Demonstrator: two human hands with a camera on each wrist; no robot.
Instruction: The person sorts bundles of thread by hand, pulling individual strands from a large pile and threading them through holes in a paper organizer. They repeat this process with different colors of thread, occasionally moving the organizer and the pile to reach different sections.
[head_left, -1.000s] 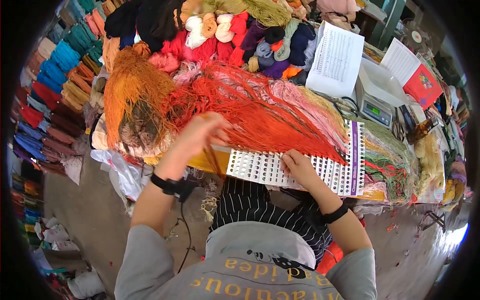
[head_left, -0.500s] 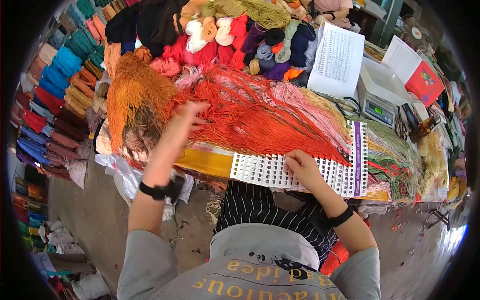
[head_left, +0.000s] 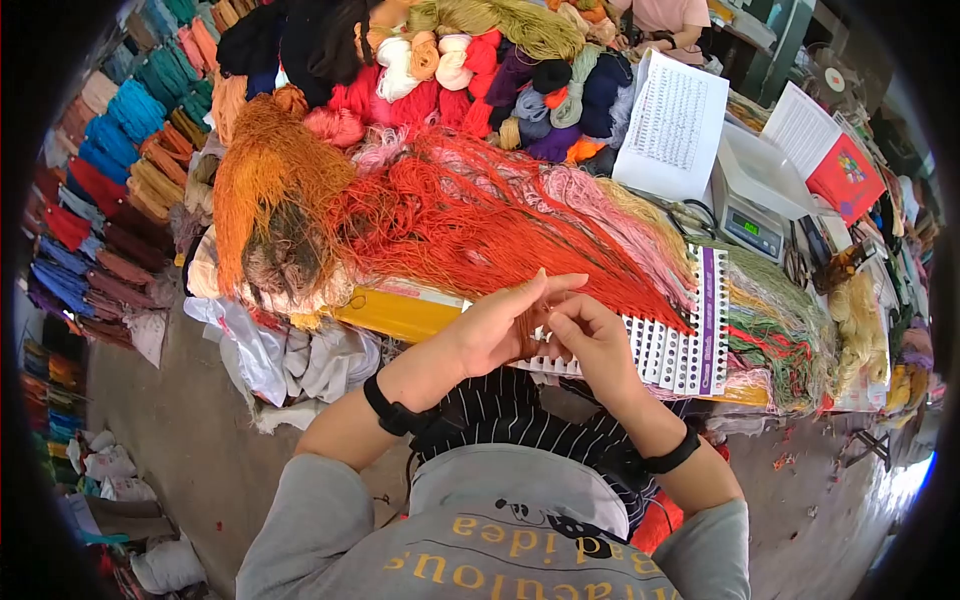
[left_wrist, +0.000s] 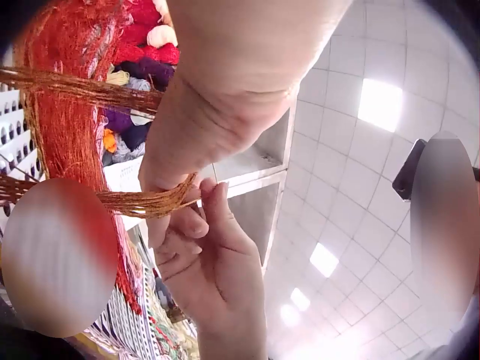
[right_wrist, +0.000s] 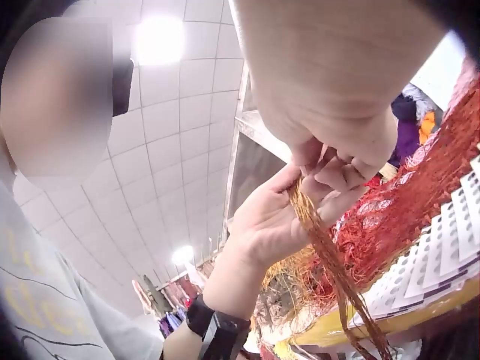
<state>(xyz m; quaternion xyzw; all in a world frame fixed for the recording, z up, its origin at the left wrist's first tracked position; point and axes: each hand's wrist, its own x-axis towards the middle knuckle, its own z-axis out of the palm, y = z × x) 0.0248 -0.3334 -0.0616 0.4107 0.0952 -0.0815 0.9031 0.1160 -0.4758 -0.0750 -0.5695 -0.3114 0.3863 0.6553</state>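
Observation:
A hank of rust-brown thread (right_wrist: 324, 244) hangs from my left hand (head_left: 497, 330), whose thumb and fingers grip it near its upper end. My right hand (head_left: 598, 352) meets the left over the front table edge, thumb and fingertip pinched at the looped end of the thread (left_wrist: 150, 202). A fine strand shows at those fingertips in the left wrist view. Below and behind both hands lies a row of white punched thread cards (head_left: 655, 352) with a purple-labelled strip (head_left: 711, 320). Red threads (head_left: 520, 240) fan from the cards across the table.
Orange thread (head_left: 270, 170) is heaped at left, with balls and skeins (head_left: 425, 60) behind. At right stand a digital scale (head_left: 755, 225), printed sheets (head_left: 672, 125) and a red booklet (head_left: 845, 175). A plastic bag (head_left: 245, 340) hangs at the table's left front. Another person (head_left: 670, 20) sits beyond.
My left hand swept out left over the red threads, then came back right to meet the right hand. The right hand has lifted slightly from the cards, turning toward the left.

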